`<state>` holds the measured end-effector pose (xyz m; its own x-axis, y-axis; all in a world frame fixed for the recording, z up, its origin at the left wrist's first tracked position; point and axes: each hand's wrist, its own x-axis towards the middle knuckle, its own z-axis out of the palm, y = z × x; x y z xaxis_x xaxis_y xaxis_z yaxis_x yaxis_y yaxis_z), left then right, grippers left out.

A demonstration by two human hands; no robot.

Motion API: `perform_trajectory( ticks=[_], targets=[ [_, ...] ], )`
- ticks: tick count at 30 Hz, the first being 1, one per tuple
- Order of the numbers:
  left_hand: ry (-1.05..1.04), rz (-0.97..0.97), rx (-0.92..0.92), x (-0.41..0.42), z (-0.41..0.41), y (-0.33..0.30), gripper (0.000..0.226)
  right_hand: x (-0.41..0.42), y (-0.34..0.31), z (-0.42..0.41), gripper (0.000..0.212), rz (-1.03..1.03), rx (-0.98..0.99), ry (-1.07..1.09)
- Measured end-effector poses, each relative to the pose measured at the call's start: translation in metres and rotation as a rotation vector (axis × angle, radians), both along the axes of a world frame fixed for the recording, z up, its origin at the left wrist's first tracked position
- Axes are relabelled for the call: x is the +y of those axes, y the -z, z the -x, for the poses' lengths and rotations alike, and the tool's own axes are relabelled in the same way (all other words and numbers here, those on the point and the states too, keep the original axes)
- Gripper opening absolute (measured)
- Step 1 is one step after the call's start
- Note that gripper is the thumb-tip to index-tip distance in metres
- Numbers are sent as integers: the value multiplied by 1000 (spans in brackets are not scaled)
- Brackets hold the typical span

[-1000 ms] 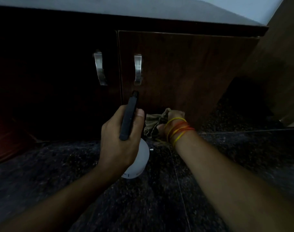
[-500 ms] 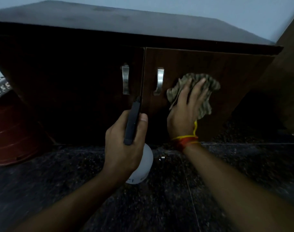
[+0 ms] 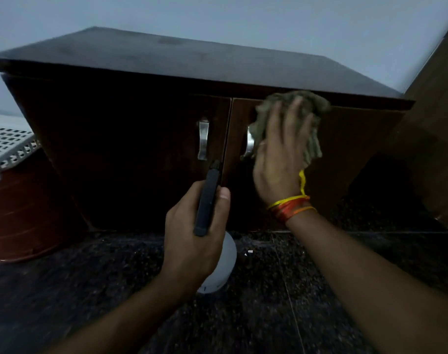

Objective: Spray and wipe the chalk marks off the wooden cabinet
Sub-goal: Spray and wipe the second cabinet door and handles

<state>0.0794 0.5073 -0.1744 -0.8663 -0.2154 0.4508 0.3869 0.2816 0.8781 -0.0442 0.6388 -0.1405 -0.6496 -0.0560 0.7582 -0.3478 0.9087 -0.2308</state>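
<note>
Pressing cloth [image 3: 291,108] w/ right hand [image 3: 281,159] on dark cabinet [image 3: 358,139], speckled floor [image 3: 90,290].

Open dark floor [image 3: 268,315] across the lower frame; blocked at left by a red tub [image 3: 26,213], at right by a wooden panel [image 3: 437,123], ahead by the cabinet [image 3: 115,149].

Right hand [image 3: 281,159] and cloth [image 3: 312,103] motion-blurred, hiding right door handle [image 3: 249,144]; spray bottle [image 3: 224,261] mostly behind left hand [image 3: 194,238].
</note>
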Motion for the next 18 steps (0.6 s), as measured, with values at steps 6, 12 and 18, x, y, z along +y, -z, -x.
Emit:
perform_trajectory(
  ticks=[6,12,18],
  targets=[
    [-8,13,-2,-11,-5,-2,18,6,-5,2,62,-281,34,-29],
    [-47,47,-13,-28,-7,-2,24,-11,4,-6,63,113,-39,23],
    [-87,57,-17,-43,-8,5,23,-38,38,-16,62,360,-81,-66]
  ],
)
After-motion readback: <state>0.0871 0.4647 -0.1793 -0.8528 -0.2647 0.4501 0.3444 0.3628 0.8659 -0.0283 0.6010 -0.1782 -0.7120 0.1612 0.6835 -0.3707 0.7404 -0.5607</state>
